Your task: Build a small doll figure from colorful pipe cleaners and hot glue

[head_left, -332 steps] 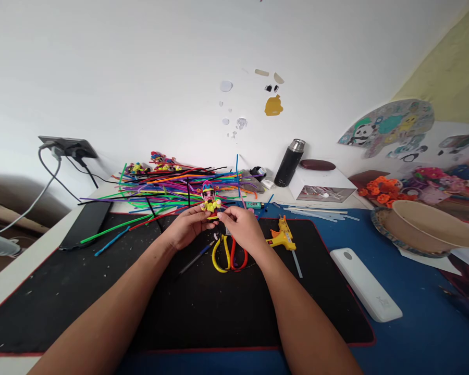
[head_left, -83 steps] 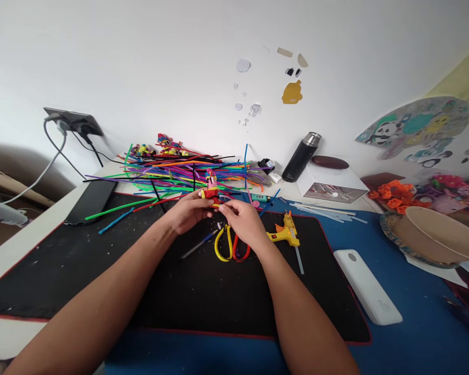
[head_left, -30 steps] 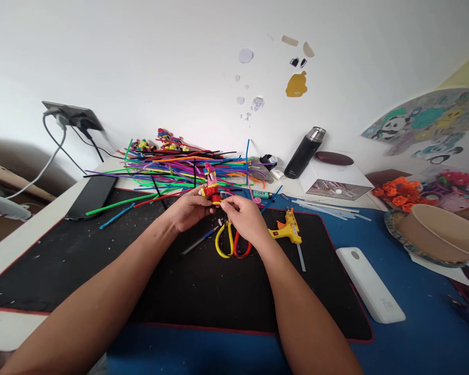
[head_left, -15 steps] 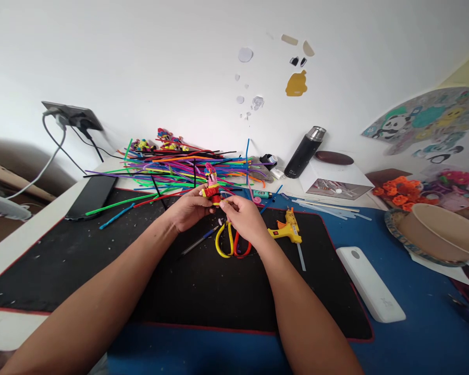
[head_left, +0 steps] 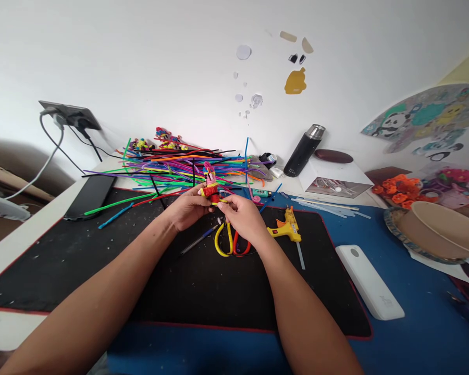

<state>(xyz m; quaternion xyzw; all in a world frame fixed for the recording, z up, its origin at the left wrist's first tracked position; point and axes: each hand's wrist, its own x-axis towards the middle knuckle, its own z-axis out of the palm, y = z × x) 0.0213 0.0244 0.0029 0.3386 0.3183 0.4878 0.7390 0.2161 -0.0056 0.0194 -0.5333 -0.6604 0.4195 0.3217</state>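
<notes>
Between my hands is a small pipe-cleaner doll (head_left: 211,190), pink at the top with red and yellow below, tilted slightly. My left hand (head_left: 188,209) is closed around it from the left side. The fingers of my right hand (head_left: 240,212) pinch a yellow pipe-cleaner piece (head_left: 223,200) at the doll's lower end; its exact tip is hidden by the thumb. Just below my hands, scissors (head_left: 223,242) with one yellow and one red handle loop lie on the black mat (head_left: 203,297). A blue pen (head_left: 198,240) rests beside them to the left.
Loose coloured pipe cleaners (head_left: 172,169) are heaped along the wall, with several finished figures (head_left: 168,138) behind. A yellow glue gun (head_left: 287,227) lies right of my hands. Farther out are a black thermos (head_left: 303,153), a white power bank (head_left: 369,281), a phone (head_left: 90,197) and a bowl (head_left: 445,229).
My hands keep hold of the doll in nearly the same place. More of the yellow piece shows at my right fingertips. The view has shifted very slightly.
</notes>
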